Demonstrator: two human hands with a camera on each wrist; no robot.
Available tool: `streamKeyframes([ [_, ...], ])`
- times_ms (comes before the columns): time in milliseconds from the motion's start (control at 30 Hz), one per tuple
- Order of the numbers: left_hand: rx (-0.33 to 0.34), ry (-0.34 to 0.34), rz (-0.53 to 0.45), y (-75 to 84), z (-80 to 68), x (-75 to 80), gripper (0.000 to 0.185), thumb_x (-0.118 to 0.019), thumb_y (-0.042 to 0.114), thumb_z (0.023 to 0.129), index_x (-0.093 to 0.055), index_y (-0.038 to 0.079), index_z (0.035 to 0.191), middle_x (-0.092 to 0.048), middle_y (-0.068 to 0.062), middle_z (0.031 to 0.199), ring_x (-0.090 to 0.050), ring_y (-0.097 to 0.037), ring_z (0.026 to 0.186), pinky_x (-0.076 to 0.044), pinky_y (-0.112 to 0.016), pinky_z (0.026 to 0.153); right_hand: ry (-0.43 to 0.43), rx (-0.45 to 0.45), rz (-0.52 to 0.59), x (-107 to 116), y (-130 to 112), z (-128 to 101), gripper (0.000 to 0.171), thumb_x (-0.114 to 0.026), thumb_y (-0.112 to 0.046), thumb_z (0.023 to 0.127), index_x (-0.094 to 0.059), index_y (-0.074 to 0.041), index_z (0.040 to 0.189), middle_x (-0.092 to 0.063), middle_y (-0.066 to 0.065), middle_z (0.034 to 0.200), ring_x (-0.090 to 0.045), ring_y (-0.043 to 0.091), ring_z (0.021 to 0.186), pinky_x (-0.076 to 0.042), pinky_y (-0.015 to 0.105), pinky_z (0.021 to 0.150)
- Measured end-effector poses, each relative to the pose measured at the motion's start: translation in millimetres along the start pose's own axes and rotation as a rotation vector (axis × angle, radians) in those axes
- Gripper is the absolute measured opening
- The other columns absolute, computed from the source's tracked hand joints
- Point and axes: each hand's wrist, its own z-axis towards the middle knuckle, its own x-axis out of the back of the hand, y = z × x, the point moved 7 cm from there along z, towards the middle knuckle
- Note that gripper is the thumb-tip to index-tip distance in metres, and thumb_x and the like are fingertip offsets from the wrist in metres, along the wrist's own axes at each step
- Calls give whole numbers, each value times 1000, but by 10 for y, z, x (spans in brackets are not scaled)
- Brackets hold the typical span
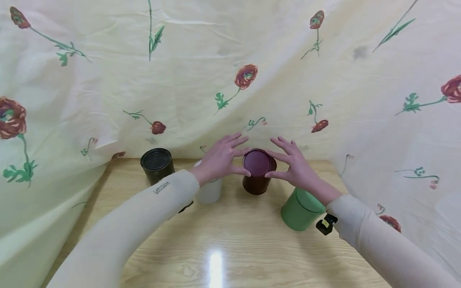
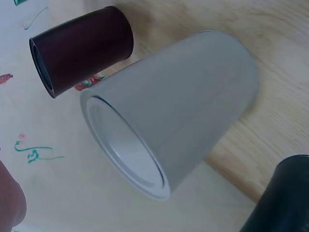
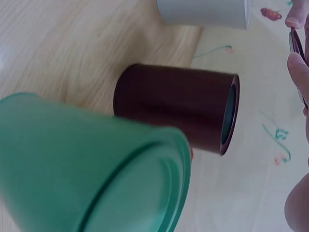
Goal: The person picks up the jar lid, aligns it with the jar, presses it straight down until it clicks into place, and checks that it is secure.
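You had both hands, left hand (image 1: 219,158) and right hand (image 1: 293,166), pinching the maroon lid (image 1: 256,162) by its rim — looked light, stiff, probably slippery.

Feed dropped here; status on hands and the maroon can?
Left hand and right hand pinch maroon lid, just above maroon can. White can, green can close alongside.

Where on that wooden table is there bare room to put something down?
The widest bare patch is the near part of the table, in front of the tins and between the two sleeves. The back row is crowded: black tin, white tin, maroon tin held between left hand and right hand, and green tin.
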Motion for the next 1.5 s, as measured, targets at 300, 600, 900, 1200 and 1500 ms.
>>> streamKeyframes([
  [300,33,-66,-47,-87,228,-113,79,-85,62,83,-68,16,145,-47,-12,165,-32,-33,160,-24,-41,132,-38,-51,3,55,190,61,69,-97,-13,76,-71,-1,138,-44,28,163,-27,53,156,-11,78,123],
  [600,80,-159,-105,-166,338,-287,81,-84,65,83,-67,18,146,-45,-10,167,-28,-35,162,-25,-44,131,-141,-133,26,29,353,71,66,-96,-19,80,-71,-1,139,-43,28,164,-25,52,158,-13,73,126],
  [900,137,-235,-179,-255,425,-477,82,-83,66,83,-65,20,149,-42,-6,169,-23,-30,164,-23,-44,132,-235,-220,33,-60,540,45,65,-93,-24,85,-69,-2,142,-40,25,167,-21,52,159,-20,76,123],
  [1200,201,-286,-233,-317,451,-651,78,-85,63,83,-67,21,147,-43,-5,169,-25,-27,163,-25,-42,131,-272,-260,75,-163,701,-2,66,-91,-27,87,-67,-1,144,-39,26,167,-20,51,159,-21,75,123],
  [1500,240,-312,-237,-341,491,-753,77,-86,61,84,-67,22,147,-43,-4,169,-24,-26,163,-25,-40,131,-313,-283,103,-245,808,-28,68,-89,-29,90,-64,0,146,-35,28,168,-15,54,160,-14,77,123],
])
